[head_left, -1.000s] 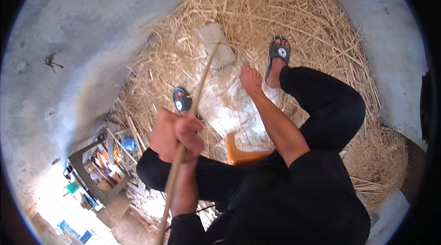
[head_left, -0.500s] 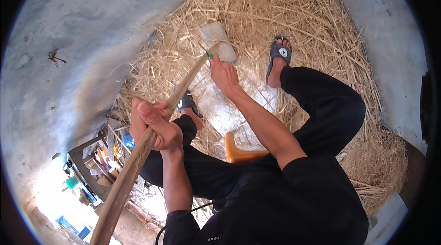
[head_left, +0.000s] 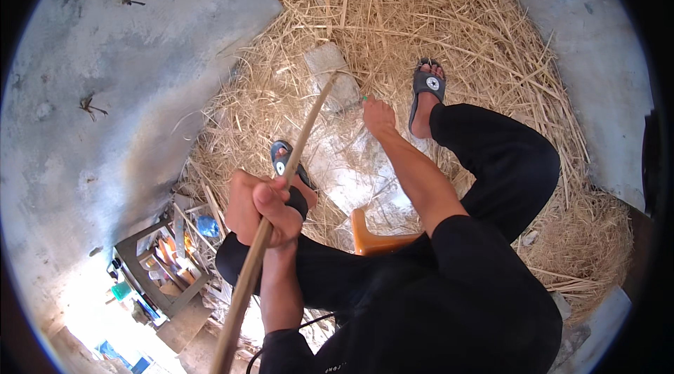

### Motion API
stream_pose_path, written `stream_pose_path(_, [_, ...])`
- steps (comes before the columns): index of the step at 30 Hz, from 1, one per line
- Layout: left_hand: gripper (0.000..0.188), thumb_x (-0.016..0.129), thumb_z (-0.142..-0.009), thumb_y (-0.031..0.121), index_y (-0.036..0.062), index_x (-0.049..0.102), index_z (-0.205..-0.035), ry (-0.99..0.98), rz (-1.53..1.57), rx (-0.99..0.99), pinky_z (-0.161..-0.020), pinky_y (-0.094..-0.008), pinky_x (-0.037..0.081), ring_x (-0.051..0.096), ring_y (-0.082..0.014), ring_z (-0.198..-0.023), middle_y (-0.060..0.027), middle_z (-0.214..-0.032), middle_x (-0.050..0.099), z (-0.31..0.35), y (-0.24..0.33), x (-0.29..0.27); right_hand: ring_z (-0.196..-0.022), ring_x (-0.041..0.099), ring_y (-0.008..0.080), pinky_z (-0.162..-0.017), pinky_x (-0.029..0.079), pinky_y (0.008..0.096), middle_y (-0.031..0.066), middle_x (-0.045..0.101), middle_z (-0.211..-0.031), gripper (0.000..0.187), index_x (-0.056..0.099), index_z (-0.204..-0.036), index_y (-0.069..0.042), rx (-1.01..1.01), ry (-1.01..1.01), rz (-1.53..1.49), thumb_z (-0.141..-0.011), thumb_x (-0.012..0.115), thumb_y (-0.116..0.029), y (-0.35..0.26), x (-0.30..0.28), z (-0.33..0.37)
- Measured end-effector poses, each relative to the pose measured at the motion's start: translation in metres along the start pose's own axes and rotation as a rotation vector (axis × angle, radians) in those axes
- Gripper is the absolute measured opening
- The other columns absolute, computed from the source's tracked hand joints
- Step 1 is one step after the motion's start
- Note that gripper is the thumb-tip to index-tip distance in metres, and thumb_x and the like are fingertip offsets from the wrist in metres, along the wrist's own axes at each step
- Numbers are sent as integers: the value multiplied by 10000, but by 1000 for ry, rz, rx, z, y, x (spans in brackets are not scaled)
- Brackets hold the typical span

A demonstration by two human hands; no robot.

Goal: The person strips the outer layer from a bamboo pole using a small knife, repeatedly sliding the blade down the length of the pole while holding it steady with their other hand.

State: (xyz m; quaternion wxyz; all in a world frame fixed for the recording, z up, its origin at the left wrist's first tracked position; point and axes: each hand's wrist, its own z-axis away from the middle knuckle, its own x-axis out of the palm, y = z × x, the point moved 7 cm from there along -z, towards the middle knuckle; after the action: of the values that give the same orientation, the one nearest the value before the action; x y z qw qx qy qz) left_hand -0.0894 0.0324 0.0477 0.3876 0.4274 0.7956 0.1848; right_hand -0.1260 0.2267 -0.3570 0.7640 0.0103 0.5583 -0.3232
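Observation:
My left hand (head_left: pixel 263 207) is wrapped round a long, pale brown bamboo strip (head_left: pixel 311 121), its thumb pressed along the top. The strip slants from the lower edge up to a far tip over a grey stone block (head_left: pixel 344 95). Just right of that tip, apart from the strip, my right hand (head_left: pixel 380 116) is closed on a knife. Only a bit of the knife's green handle (head_left: pixel 364 99) shows; its blade cannot be made out now.
Straw-like shavings (head_left: pixel 393 16) cover the floor between grey walls. My sandalled feet (head_left: pixel 430 86) stand either side of a pale slab (head_left: pixel 351 170). An orange plastic seat edge (head_left: pixel 372 242) shows below. A wooden frame with clutter (head_left: pixel 133 255) stands at lower left.
My right hand has come off the strip, moving right and a little nearer. My left hand and the strip's near part have swung right, and the strip shows a narrower side.

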Motion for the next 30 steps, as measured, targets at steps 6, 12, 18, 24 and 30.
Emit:
stream_pose_path(6, [503, 466, -972, 343, -4, 554, -618, 37, -38, -93, -392, -251, 370, 496, -142, -424, -63, -490, 471, -6, -10, -2, -765, 651, 374, -675, 497, 500, 243, 635, -769, 350, 476, -1123, -15, 51, 47, -359, -971, 390, -318, -23, -57, 32])
stream_pose_path(12, [447, 669, -843, 356, 19, 562, -569, -84, 237, 193, -373, -245, 350, 495, -131, -400, -37, -473, 497, -13, -3, 5, -689, 655, 365, -619, 500, 503, 237, 622, -687, 363, 507, -1092, 8, -193, -32, -251, -957, 415, -316, -78, -92, 73])
stream_pose_path(18, [469, 755, -626, 499, 58, 605, -572, -380, 375, 305, -411, -227, 418, 556, -133, -433, -31, -518, 580, -5, 8, 10, -824, 643, 391, -738, 501, 490, 261, 639, -815, 355, 520, -1107, -29, 92, 8, -78, -958, 404, -329, 14, -56, 62])
stream_pose_path(24, [335, 718, -808, 239, 31, 469, -891, -225, 466, -51, -450, -236, 413, 546, -128, -483, -181, -798, 652, 3, -4, 12, -774, 620, 430, -709, 458, 530, 270, 613, -737, 351, 508, -1074, -48, 52, 60, -479, -972, 376, -356, -26, -132, 86])
stream_pose_path(30, [183, 546, -826, 99, 35, 386, -888, -165, 414, -165, -407, -225, 368, 468, -93, -436, -195, -796, 605, 14, -7, 12, -591, 591, 430, -540, 450, 520, 225, 585, -624, 283, 472, -981, -49, -309, 40, -506, -979, 390, -320, -95, -199, 140])
